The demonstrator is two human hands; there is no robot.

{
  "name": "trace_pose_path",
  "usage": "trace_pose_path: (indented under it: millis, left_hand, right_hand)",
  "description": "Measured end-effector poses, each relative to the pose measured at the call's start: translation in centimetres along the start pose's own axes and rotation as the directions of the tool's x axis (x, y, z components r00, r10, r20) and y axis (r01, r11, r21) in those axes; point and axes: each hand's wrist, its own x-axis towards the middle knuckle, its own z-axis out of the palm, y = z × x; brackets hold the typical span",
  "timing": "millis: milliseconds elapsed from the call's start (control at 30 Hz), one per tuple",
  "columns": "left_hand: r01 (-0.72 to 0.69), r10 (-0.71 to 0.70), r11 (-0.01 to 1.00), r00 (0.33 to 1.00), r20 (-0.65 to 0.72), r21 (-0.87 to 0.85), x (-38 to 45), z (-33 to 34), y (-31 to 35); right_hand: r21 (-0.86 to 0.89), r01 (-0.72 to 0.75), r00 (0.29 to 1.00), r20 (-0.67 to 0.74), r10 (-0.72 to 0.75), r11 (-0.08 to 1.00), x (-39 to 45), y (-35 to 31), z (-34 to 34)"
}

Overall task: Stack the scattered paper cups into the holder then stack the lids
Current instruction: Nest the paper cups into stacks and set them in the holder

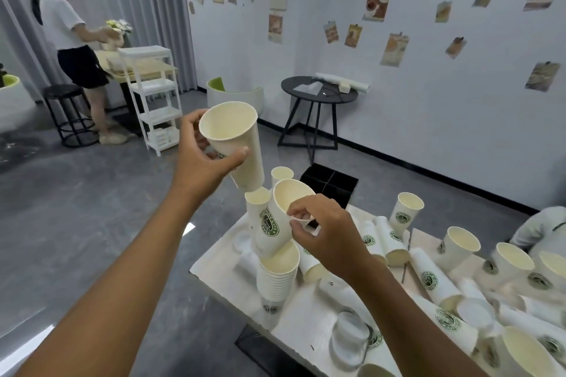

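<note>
The white bench [226, 257] carries a litter of paper cups, some upright, many lying on their sides. Near its left edge stands the tall stack of cups [277, 275], nested mouth-up; whether a holder surrounds it cannot be told. Beyond the stack, at the bench's far end, sits a black divided box [329, 182]. To the right of the stack lie the scattered cups [428, 275], and nearer the camera from the stack rest a few flat white lids [349, 337], blurred.

Well above and left of the stack, the left hand [202, 162] holds a raised cup [235, 144] tilted with its open mouth toward the camera, fingers and thumb wrapped round its lower wall. Just above the stack, the right hand [324, 232] pinches the rim of a logo cup [275, 220] between thumb and fingers [298, 213]; this cup leans left, its base just above the stack's top cup, contact unclear.
</note>
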Motion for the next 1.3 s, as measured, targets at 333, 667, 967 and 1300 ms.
trace_pose_path:
  millis: [333, 667, 967, 1300]
  left_hand:
    - [-0.041, 0.058, 0.988, 0.992, 0.112, -0.149, -0.1, 0.9, 2.5]
    - [-0.036, 0.06, 0.994, 0.968, 0.242, -0.101, -1.7, 1.7, 1.9]
    - [0.001, -0.002, 1.0, 0.941, 0.34, 0.004, -5.1, 2.3, -2.4]
    - [0.114, -0.119, 0.993, 0.931, 0.345, 0.035, -7.2, 3.6, -6.1]
  right_hand:
    - [-0.047, -0.056, 0.996, 0.065, 0.059, 0.997, -1.3, -0.7, -0.5]
    - [-0.092, -0.057, 0.982, 0.174, 0.072, 0.994, -3.3, -0.3, 1.9]
    - [-0.023, -0.165, 0.967, 0.192, 0.166, 0.986, -6.5, 0.8, 3.9]
    - [-0.008, -0.27, 0.963, 0.027, 0.27, 0.963, -6.3, 2.7, 2.6]
